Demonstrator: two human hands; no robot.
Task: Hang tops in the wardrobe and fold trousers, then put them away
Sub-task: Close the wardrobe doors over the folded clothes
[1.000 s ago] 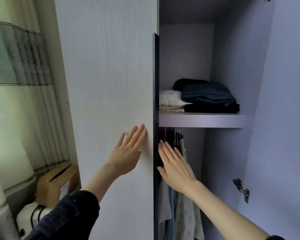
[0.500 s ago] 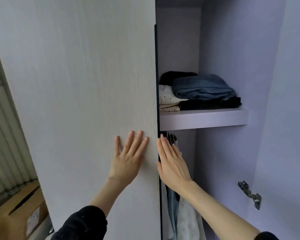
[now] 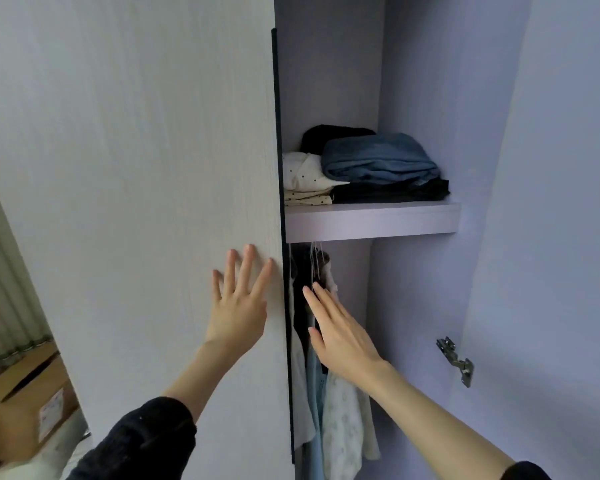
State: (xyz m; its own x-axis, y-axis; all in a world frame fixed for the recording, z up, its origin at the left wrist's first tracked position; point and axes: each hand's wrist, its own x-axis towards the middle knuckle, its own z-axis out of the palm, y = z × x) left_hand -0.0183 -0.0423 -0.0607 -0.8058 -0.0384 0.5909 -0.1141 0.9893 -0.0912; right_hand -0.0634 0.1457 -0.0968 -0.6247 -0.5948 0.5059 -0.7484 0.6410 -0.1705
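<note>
Hanging tops (image 3: 329,393) sit on the rail under the shelf (image 3: 371,221), crowded toward the left of the open bay — pale, thin fabrics plus one dark piece, hooks bunched just under the shelf edge. My read: light and limp, no stiffness, they'll swing and slide along the rail with a flat push. Move them by the hanger neck or shoulder, not the cloth — tugging thin fabric likely pulls it off the hanger.

Folded trousers (image 3: 378,161) are stacked on the shelf: blue denim on top of a dark pair, black item behind, spotted cream pieces to the left. Denim looks dense and holds its fold; best lifted from under the stack with both hands, since the top pair could slip off the darker one.

Right hand (image 3: 340,334) is flat, fingers straight and together, reaching into the bay at the hanging tops; fingertips are right at the dark garment, contact can't be confirmed. It holds nothing.

Left hand (image 3: 239,306) is spread wide, palm flat on the face of the left door (image 3: 136,168), close to its dark edge — looks like it's steadying or pushing the panel.

Right door (image 3: 551,237) stands open, hinge (image 3: 456,362) exposed. Cardboard box (image 3: 28,403) on the floor far left.
</note>
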